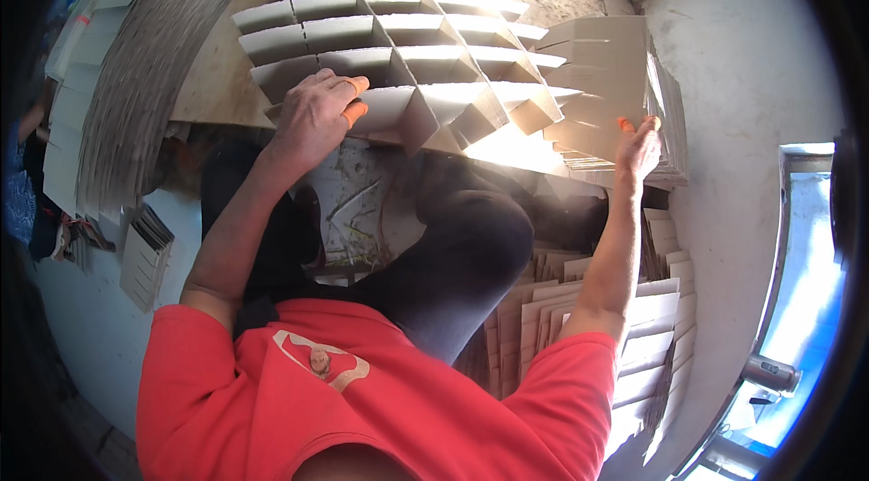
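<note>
Head cam, left hand pinching cardboard grid, right hand at stack right of it, grip I can't tell

Harsh glare over cardboard grid, black curved edges

Interlocked cardboard grid beside stacked cardboard sheets

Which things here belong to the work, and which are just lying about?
Likely in the work:
cardboard grid, left hand at its near-left edge
card stack on the right, right hand at its edge

Seemingly lying about:
metal cylinder, far right
loose scraps below
</note>
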A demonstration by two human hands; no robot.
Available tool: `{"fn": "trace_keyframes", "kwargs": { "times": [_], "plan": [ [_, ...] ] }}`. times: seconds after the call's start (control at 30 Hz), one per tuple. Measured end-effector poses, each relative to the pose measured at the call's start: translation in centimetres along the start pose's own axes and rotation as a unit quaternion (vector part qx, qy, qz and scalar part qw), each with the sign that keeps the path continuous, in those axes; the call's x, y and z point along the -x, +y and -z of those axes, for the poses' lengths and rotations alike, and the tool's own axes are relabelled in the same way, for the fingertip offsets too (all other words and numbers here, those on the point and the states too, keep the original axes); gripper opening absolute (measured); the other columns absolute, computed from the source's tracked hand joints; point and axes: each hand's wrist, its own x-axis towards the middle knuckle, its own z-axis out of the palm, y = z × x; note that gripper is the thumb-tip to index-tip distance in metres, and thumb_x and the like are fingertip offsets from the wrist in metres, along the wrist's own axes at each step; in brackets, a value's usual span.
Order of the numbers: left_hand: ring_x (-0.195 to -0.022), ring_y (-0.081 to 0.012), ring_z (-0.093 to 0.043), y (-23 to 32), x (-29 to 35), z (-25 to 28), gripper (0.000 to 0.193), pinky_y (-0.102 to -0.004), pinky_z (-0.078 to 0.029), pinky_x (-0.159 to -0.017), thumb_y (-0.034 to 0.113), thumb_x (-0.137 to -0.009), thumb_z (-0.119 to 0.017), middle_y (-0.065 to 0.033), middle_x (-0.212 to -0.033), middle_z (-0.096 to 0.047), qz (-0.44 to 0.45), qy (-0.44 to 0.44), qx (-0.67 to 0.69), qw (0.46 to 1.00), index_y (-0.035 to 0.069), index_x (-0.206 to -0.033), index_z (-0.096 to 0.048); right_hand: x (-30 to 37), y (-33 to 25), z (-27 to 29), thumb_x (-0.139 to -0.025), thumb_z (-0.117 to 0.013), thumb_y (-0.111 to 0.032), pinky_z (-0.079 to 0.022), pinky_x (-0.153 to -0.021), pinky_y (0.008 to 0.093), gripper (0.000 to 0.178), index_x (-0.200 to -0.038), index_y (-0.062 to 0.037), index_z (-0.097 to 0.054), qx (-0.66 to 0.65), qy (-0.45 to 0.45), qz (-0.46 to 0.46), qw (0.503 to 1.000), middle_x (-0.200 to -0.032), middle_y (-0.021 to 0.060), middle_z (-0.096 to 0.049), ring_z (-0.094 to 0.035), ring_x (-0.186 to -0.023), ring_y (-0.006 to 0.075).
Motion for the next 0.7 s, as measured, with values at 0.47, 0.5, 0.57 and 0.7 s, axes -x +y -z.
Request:
{"fn": "trace_keyframes", "kwargs": {
  "times": [0.47, 0.5, 0.57, 0.7],
  "plan": [
    [-0.083, -0.0274, -0.06, -3.5, 3.8, 3.8, 0.025, -0.0388, -0.049, -0.074, 0.006, -0.07, -0.072, -0.0114, -0.088, -0.067, 0.069, 0.014, -0.041, 0.997, 0.001, -0.094, -0.066, 3.4, -23.1, 14.2, -0.079, -0.075, -0.008, -0.035, -0.058, 0.015, 0.051, -0.127, -0.0085, -0.059, -0.337, -0.104, 0.189, 0.916, -0.063, -0.0076, -0.048, -0.039, -0.06, 0.0013],
    [-0.082, -0.0276, -0.06, -3.7, 4.0, 3.6, 0.024, -0.0389, -0.049, -0.073, 0.005, -0.071, -0.071, -0.0115, -0.086, -0.067, 0.084, 0.009, -0.03, 0.996, 0.001, -0.093, -0.066, 3.8, -24.1, 13.7, -0.079, -0.075, -0.009, -0.034, -0.058, 0.0149, 0.052, -0.127, -0.007, -0.058, -0.361, -0.143, 0.208, 0.898, -0.062, -0.0084, -0.041, -0.038, -0.058, 0.0021],
    [-0.08, -0.0279, -0.06, -4.2, 4.4, 3.3, 0.021, -0.0391, -0.048, -0.073, 0.004, -0.071, -0.07, -0.0115, -0.082, -0.066, 0.115, 0.001, -0.008, 0.993, 0.001, -0.092, -0.066, 4.6, -26.1, 12.7, -0.079, -0.076, -0.011, -0.033, -0.057, 0.0148, 0.051, -0.127, -0.0055, -0.058, -0.338, -0.16, 0.261, 0.89, -0.062, -0.0088, -0.037, -0.036, -0.058, 0.003],
    [-0.075, -0.0274, -0.059, -4.5, 4.4, 3.4, 0.016, -0.0385, -0.046, -0.071, 0.002, -0.072, -0.067, -0.011, -0.078, -0.065, 0.056, 0.007, 0.017, 0.998, 0.001, -0.088, -0.066, 5.5, -28.6, 10.2, -0.079, -0.064, 0.005, -0.048, -0.069, 0.0242, 0.033, -0.112, 0.0043, -0.061, -0.393, -0.16, 0.315, 0.849, -0.093, 0.0102, -0.06, -0.055, -0.085, 0.0098]
  ]
}}
